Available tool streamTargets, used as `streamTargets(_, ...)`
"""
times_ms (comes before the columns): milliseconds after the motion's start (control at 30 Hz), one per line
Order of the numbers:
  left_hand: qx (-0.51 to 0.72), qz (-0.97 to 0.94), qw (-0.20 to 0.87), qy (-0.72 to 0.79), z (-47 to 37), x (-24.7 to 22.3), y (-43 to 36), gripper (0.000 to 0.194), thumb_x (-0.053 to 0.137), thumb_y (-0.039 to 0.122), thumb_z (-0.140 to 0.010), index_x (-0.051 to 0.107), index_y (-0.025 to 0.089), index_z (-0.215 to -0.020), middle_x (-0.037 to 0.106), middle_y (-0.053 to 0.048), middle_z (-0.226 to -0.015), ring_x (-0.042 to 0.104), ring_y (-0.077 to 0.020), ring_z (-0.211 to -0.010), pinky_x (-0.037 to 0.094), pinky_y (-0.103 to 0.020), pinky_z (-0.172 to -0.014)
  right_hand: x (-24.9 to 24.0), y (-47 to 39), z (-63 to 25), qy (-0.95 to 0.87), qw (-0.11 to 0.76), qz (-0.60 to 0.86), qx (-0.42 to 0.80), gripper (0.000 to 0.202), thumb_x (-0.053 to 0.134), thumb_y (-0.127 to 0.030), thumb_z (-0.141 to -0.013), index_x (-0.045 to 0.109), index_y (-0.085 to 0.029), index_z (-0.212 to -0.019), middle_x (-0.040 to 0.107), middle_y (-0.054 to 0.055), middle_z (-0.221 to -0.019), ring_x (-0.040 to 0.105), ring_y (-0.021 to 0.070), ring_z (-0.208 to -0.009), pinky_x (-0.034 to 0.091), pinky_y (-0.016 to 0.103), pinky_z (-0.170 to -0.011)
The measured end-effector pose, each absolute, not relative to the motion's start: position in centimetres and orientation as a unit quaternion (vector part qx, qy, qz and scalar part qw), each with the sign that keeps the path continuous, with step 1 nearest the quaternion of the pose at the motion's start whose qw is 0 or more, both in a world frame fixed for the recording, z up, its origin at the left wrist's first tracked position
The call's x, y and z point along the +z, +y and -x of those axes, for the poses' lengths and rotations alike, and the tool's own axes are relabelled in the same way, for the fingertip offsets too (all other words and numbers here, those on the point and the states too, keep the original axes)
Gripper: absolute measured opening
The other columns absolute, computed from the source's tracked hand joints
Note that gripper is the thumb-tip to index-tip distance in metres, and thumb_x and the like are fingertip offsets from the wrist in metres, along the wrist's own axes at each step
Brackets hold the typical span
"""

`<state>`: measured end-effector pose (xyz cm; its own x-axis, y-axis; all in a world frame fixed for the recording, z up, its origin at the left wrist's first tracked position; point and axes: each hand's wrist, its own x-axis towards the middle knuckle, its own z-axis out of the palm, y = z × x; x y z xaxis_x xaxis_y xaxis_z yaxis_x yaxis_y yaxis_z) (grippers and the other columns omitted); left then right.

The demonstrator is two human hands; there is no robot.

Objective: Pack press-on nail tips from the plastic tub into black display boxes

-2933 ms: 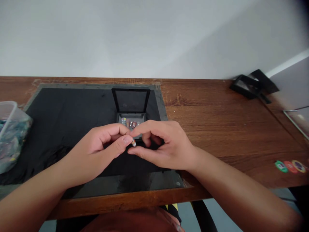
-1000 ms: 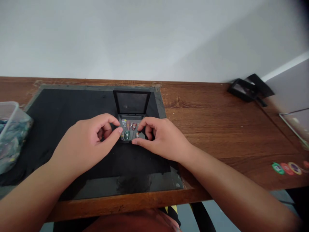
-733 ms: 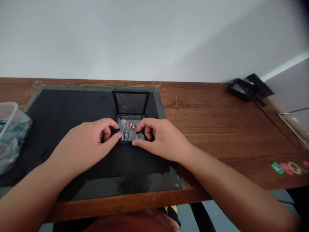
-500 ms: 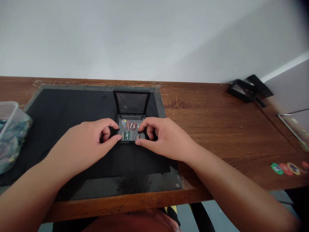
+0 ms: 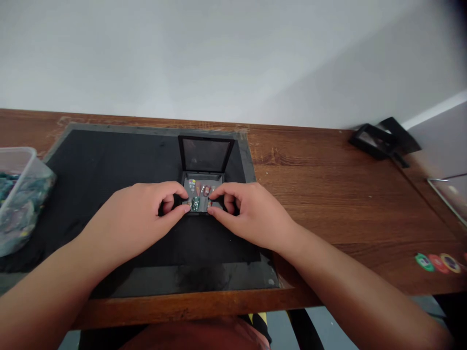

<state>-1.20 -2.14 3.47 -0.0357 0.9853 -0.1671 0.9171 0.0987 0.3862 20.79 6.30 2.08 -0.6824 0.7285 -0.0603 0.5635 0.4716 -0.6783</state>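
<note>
A small black case (image 5: 203,176) lies on the black mat, its framed clear lid (image 5: 207,153) standing up at the back. Inside are several decorated press-on nails in two rows, among them a dark green one (image 5: 196,203) and a reddish one (image 5: 207,190). My left hand (image 5: 146,206) pinches a small nail at the lower left of the case between thumb and index finger. At the lower right, my right hand (image 5: 253,211) has thumb and index finger closed around another small nail, mostly covered by the fingertips.
A clear plastic tub (image 5: 27,194) with bagged greenish items stands at the left on the mat (image 5: 120,155). Black objects (image 5: 383,138) lie at the far right against the wall. Round coloured stickers (image 5: 438,263) are near the table's (image 5: 310,175) right front edge.
My fingertips have closed in on the small nails at both lower corners of the case. The whole view has shifted slightly, and the case stays open on the mat.
</note>
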Motion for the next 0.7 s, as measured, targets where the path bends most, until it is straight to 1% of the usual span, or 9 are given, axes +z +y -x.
streamTargets(167,0.071,-0.661,0.204,0.719,1.09,3.45,-2.00,0.029,0.057,0.053,-0.091,0.071,0.033,-0.106,0.065,0.004,-0.069,0.055,-0.0140,-0.055,0.032,-0.025,-0.049,1.91,6.18,-20.70,-0.856,0.120,0.373,0.336,0.019,0.072,-0.028,-0.085,0.078,-0.022,-0.102,0.061,-0.004,-0.063,0.049,0.0096,-0.057,0.028,0.025,-0.055)
streamTargets(500,0.063,-0.661,0.217,0.716,0.99,3.55,-2.05,0.030,0.058,0.052,-0.090,0.069,0.033,-0.110,0.063,0.006,-0.068,0.054,-0.0124,-0.053,0.031,-0.026,-0.050,1.71,5.99,-20.63,-0.858,0.121,0.377,0.328,0.020,0.072,-0.029,-0.086,0.078,-0.027,-0.104,0.062,-0.005,-0.064,0.050,0.0096,-0.057,0.028,0.026,-0.055)
streamTargets(700,0.065,-0.659,0.234,0.712,0.91,3.60,-1.93,0.030,0.058,0.051,-0.090,0.069,0.032,-0.111,0.063,0.005,-0.068,0.053,-0.0127,-0.053,0.031,-0.026,-0.051,1.60,6.06,-20.63,-0.855,0.129,0.378,0.329,0.021,0.073,-0.029,-0.085,0.077,-0.025,-0.105,0.061,-0.005,-0.063,0.050,0.0097,-0.056,0.029,0.026,-0.055)
